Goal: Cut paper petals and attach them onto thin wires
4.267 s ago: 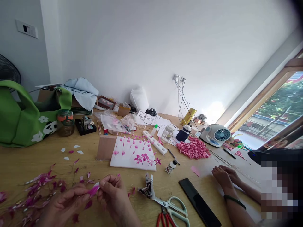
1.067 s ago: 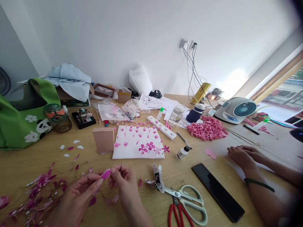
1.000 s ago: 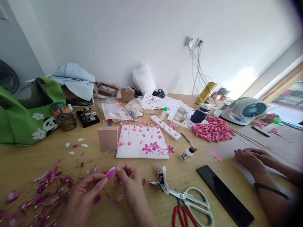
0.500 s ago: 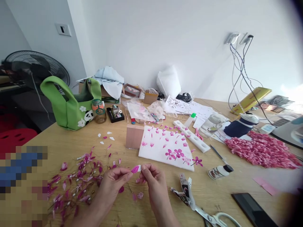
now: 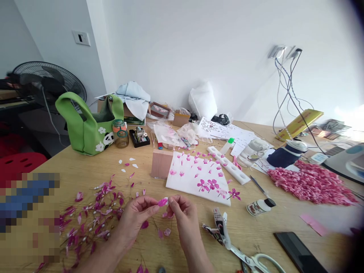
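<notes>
My left hand (image 5: 133,220) and my right hand (image 5: 182,216) meet low in the middle of the wooden table (image 5: 85,167). Their fingertips pinch a small pink petal (image 5: 162,202) with a pale tip from either side. To the left of my left hand lies a loose heap of wired magenta flower sprays (image 5: 93,220) with pearly beads. A few fallen petals (image 5: 167,231) rest beneath my hands. A white foam sheet (image 5: 196,182) stuck with pink petals and blossoms stands just beyond my fingers.
A wooden block (image 5: 161,163) stands behind the foam sheet's left edge. Green-handled scissors (image 5: 256,261) and patterned paper scraps (image 5: 217,231) lie at lower right. Farther back are a pile of pink crepe strips (image 5: 311,184), a glue bottle (image 5: 260,206) and a green panda bag (image 5: 88,127).
The view has swung left, showing the standing fan and more of the bag. The other person's arm has left the frame. My hands keep pinching the petal.
</notes>
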Action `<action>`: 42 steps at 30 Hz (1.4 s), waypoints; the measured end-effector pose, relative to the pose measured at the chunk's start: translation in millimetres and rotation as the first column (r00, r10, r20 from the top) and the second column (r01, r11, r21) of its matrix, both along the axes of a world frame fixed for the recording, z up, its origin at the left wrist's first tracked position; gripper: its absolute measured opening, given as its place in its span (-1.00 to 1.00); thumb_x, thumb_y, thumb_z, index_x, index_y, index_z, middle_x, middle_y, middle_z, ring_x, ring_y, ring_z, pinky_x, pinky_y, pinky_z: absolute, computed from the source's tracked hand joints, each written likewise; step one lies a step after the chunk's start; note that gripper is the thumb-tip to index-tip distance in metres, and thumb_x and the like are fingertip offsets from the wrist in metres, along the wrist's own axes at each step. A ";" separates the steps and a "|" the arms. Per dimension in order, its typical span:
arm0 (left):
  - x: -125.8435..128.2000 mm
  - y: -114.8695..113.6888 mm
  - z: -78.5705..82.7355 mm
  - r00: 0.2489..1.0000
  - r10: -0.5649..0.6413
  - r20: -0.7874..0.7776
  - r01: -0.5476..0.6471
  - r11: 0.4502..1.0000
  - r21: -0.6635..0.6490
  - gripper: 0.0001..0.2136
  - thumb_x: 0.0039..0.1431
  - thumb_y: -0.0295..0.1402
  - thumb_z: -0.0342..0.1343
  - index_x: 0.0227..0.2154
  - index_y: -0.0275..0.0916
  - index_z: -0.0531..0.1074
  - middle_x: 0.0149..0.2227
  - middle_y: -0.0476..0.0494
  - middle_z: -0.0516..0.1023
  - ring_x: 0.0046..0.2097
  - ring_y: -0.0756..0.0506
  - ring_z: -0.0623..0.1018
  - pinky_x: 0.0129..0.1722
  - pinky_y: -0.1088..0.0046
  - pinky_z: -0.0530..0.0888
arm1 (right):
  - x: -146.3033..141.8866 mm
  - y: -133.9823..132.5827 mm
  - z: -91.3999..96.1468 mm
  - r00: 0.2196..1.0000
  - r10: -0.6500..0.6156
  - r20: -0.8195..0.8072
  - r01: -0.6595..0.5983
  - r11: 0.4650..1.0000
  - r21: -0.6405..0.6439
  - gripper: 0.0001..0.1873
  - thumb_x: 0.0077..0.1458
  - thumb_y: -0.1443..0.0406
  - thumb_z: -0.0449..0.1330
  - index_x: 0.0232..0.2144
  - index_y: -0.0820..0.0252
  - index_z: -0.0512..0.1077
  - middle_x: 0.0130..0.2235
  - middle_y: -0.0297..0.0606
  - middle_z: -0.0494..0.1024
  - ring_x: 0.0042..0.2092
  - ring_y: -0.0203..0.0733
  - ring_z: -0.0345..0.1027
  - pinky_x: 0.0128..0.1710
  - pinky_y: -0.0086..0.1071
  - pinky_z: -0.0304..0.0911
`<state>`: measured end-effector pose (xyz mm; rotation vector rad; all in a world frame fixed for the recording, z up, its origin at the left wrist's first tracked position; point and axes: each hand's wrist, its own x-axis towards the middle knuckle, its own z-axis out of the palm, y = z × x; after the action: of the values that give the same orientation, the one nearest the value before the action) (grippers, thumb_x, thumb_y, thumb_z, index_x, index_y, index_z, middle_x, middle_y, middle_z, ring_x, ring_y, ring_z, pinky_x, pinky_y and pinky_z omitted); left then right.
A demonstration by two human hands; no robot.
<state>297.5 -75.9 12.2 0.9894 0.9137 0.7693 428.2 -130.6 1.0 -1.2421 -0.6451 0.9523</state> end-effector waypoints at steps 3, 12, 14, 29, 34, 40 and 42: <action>-0.2 1.1 1.8 0.999 -0.048 0.004 0.048 0.999 0.019 -0.77 -0.25 -0.27 0.36 -0.48 -0.25 0.56 -0.45 -0.08 0.60 -0.36 -0.07 0.50 -0.35 0.48 0.37 | -0.5 -1.8 6.0 1.000 0.025 0.002 -0.025 1.000 -0.009 -0.66 -0.05 0.09 0.26 -0.57 0.28 0.39 -0.64 -0.36 0.38 -0.59 -0.35 0.22 -0.54 -0.47 0.15; -3.1 3.1 3.0 0.988 -0.124 -0.087 0.124 0.992 -0.004 -0.76 -0.26 -0.22 0.33 -0.49 -0.24 0.59 -0.43 -0.13 0.62 -0.31 -0.14 0.50 -0.30 0.40 0.38 | -3.1 0.2 11.6 0.999 0.031 -0.024 -0.032 0.999 -0.025 -0.67 -0.09 0.11 0.25 -0.59 0.28 0.37 -0.68 -0.36 0.39 -0.62 -0.37 0.19 -0.57 -0.49 0.07; -3.8 2.5 3.6 0.987 -0.124 -0.102 0.126 0.992 0.012 -0.77 -0.23 -0.21 0.32 -0.50 -0.24 0.58 -0.45 -0.11 0.60 -0.35 -0.11 0.48 -0.35 0.45 0.36 | -3.9 -0.2 12.4 0.999 0.033 -0.029 -0.033 0.999 -0.018 -0.64 -0.05 0.09 0.21 -0.59 0.29 0.37 -0.67 -0.35 0.40 -0.61 -0.38 0.19 -0.56 -0.50 0.08; -3.8 0.4 0.3 0.971 -0.140 -0.195 0.174 0.970 0.168 -0.72 -0.13 -0.11 0.24 -0.44 -0.22 0.57 -0.47 -0.07 0.55 -0.40 -0.08 0.44 -0.50 0.54 0.30 | -8.5 0.3 16.6 0.997 0.056 0.047 -0.053 0.997 -0.057 -0.69 -0.18 0.14 0.31 -0.62 0.29 0.37 -0.67 -0.41 0.35 -0.60 -0.40 0.13 -0.60 -0.52 0.02; -4.2 0.5 -0.1 0.969 -0.153 -0.192 0.187 0.967 0.171 -0.74 -0.10 -0.13 0.24 -0.48 -0.24 0.56 -0.51 -0.05 0.53 -0.50 -0.01 0.36 -0.55 0.56 0.23 | -7.6 0.7 11.5 0.997 0.057 0.057 -0.055 0.998 -0.037 -0.69 -0.17 0.15 0.31 -0.59 0.30 0.38 -0.64 -0.40 0.37 -0.58 -0.39 0.15 -0.56 -0.50 0.04; -3.2 0.2 -3.8 0.976 -0.161 -0.147 0.182 0.972 0.146 -0.73 -0.07 -0.14 0.22 -0.46 -0.28 0.56 -0.53 -0.04 0.50 -0.57 0.06 0.24 -0.59 0.58 0.15 | -4.0 0.7 6.0 0.995 0.092 0.024 -0.093 0.996 0.012 -0.60 -0.04 0.02 0.24 -0.55 0.28 0.40 -0.61 -0.37 0.39 -0.56 -0.35 0.21 -0.51 -0.48 0.10; -2.8 -0.6 -2.4 0.979 -0.144 -0.147 0.164 0.977 0.133 -0.72 -0.07 -0.14 0.22 -0.47 -0.29 0.55 -0.53 -0.04 0.48 -0.56 0.06 0.23 -0.59 0.59 0.15 | -3.0 0.6 5.7 0.994 0.104 0.021 -0.104 0.994 0.018 -0.59 -0.04 0.02 0.24 -0.54 0.29 0.41 -0.60 -0.34 0.41 -0.55 -0.35 0.22 -0.51 -0.48 0.11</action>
<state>294.7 -76.5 9.8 1.2384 0.8955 0.6487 425.2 -130.0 6.8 -1.2116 -0.7391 1.0183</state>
